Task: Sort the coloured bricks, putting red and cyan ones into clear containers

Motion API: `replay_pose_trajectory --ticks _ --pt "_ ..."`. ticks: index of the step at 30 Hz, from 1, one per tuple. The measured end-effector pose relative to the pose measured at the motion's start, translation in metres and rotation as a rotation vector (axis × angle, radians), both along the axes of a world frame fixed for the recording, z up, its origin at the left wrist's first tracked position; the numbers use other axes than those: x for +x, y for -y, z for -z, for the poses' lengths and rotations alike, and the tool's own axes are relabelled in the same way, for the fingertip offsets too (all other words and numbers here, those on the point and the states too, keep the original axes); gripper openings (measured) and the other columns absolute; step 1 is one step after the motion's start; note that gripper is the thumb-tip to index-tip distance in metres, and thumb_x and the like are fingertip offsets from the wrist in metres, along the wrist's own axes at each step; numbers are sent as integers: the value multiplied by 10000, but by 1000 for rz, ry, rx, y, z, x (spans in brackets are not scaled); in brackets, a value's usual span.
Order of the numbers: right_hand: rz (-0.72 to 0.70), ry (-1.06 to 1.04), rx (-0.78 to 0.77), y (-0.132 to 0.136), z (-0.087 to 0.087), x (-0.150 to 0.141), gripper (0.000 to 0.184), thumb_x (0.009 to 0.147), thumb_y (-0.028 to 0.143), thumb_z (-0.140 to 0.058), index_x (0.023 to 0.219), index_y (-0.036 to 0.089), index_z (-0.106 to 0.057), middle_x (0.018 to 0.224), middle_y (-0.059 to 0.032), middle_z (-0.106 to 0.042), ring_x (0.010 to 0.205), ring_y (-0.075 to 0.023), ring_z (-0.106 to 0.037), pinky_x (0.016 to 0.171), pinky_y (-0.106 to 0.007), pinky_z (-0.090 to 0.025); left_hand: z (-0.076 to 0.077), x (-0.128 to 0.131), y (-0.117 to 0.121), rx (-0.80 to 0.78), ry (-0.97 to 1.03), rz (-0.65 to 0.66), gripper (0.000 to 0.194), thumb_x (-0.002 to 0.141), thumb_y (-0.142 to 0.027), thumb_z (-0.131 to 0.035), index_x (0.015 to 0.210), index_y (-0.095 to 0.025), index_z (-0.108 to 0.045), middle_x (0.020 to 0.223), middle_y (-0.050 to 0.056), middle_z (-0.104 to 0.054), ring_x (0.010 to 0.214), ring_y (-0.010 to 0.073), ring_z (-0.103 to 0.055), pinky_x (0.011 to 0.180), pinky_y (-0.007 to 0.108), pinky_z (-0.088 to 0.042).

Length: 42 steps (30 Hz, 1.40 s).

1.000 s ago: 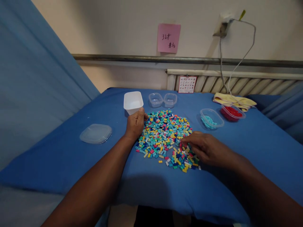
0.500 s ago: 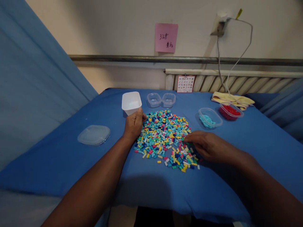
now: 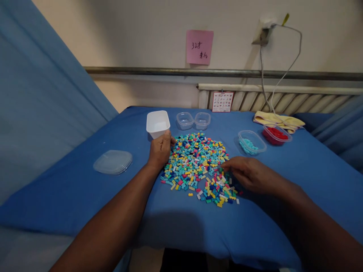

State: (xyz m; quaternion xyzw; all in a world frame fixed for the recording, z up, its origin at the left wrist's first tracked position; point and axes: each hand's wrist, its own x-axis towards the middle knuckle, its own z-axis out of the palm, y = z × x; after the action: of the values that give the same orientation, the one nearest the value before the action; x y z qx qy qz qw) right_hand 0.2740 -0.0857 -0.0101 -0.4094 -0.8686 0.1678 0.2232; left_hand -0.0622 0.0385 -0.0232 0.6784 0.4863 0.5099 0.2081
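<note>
Left hand at nine o'clock, right hand at three flank bricks, likely for reach; I can't tell whether fingers meet.

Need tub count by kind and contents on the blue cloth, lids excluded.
White tub: 1
Clear tub with light-blue bricks inside: 1
Clear tub with red bricks inside: 1
Clear tubs side by side at the back, no bricks seen inside: 2
Total: 5 tubs
</note>
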Motion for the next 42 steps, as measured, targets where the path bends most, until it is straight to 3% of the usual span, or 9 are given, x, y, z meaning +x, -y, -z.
replay_pose_trajectory --ticks 5,10,16,22,29,33,42 --pt "-88 6 40 -1 0 -1 516 929 42 -473 1359 186 -719 1232 -127 -790 1150 -269 -735 988 -434 -606 2 0 -1 -10 5 -2 649 1106 -617 -415 762 -171 -738 674 51 -685 662 170 -655 659 297 -507" --pt "-65 14 21 -1 1 -3 477 938 49 -487 1313 202 -739 1158 -113 -800 1069 -261 -739 924 -422 -615 4 -2 -3 -15 -4 12 662 1107 -635 -400 776 -176 -744 701 57 -707 681 177 -666 651 296 -507" --pt "-181 -12 36 -2 1 -12 517 932 32 -507 1384 213 -682 1242 -121 -778 1147 -268 -704 1028 -475 -572 2 -2 -2 -22 -13 4 664 1103 -638 -403 766 -177 -741 712 62 -715 679 176 -668 651 296 -505" --pt "-48 9 58 -3 0 -7 443 964 52 -477 1311 187 -717 1126 -126 -785 1036 -268 -711 916 -442 -597 3 -2 -2 -29 -12 7 664 1100 -646 -395 766 -180 -730 723 67 -723 674 177 -667 635 294 -503" --pt "-17 19 30 0 -1 -4 316 1039 164 -514 1235 216 -757 1032 -85 -799 950 -230 -731 833 -365 -579 3 -2 -2 -30 -15 -1 681 1093 -671 -390 762 -180 -728 697 65 -709 671 179 -666 627 293 -502" --pt "30 24 94 -3 4 -12 208 1067 239 -587 1156 220 -774 1027 -85 -803 964 -235 -731 852 -369 -564 3 -1 -1 -24 -15 3 679 1092 -671 -395 758 -183 -730 675 59 -697 669 179 -666 628 293 -500" --pt "126 181 9 -8 8 -31 161 1053 253 -646 1021 231 -803 972 -65 -801 947 -241 -727 809 -349 -528 2 1 0 -26 -2 10 676 1094 -658 -401 760 -174 -735 702 60 -709 657 169 -650 626 290 -494"
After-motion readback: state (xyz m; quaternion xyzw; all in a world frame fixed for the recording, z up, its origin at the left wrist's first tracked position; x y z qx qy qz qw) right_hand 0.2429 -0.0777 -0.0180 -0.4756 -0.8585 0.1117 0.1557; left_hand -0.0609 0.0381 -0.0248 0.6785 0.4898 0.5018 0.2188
